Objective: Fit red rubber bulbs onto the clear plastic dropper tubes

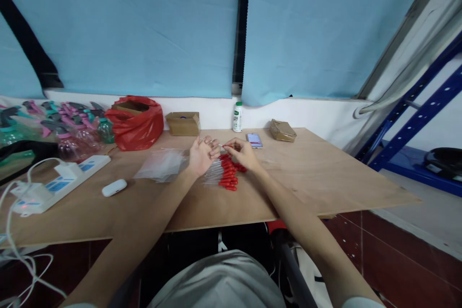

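My right hand (244,153) pinches a slim red-handled tool (228,147) with a thin metal shaft, which looks like a small screwdriver. The shaft points left to the fingertips of my left hand (202,157). That hand is turned palm up, its fingers loosely bent and the thumb apart; the palm shows bare. Below and between both hands lies a row of similar red-handled tools (228,173), shafts to the left and handles to the right. Their tip shapes are too small to make out. Left of my left hand are clear plastic bags (160,164) in a flat stack.
Along the back stand a red plastic bag (139,127), an open cardboard box (183,124), a white bottle (237,117), a phone (254,140) and a brown package (283,130). At left are spray bottles (72,137), a power strip (65,185) with cables and a white case (114,187).
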Motion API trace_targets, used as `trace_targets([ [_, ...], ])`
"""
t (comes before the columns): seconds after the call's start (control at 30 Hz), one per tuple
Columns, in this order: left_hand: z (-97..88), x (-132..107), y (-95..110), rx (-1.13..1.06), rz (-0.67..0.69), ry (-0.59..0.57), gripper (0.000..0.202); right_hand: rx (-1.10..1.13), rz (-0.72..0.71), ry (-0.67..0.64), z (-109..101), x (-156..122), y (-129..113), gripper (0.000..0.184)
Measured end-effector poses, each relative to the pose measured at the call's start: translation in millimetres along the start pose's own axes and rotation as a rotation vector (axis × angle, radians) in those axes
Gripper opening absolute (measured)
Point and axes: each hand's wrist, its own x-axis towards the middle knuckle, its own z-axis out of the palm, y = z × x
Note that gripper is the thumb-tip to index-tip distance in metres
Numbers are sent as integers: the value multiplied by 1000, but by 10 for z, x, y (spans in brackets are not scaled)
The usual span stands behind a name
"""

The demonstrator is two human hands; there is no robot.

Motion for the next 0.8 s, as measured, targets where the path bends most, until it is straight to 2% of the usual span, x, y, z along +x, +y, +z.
trace_targets([
  [0.17,-24,-5,26,-81,35,29,32,194,86,-97,-3,24,12,36],
  [0.33,-35,-2,31,-113,30,29,30,272,103,-70,18,21,26,35],
  [0.63,-30,-23,-26,-99,32,18,30,239,92,-77,-9,10,-6,33],
  [0.8,-1,-25,-35,-53,43,64,30,211,97,-70,-13,8,-53,36],
])
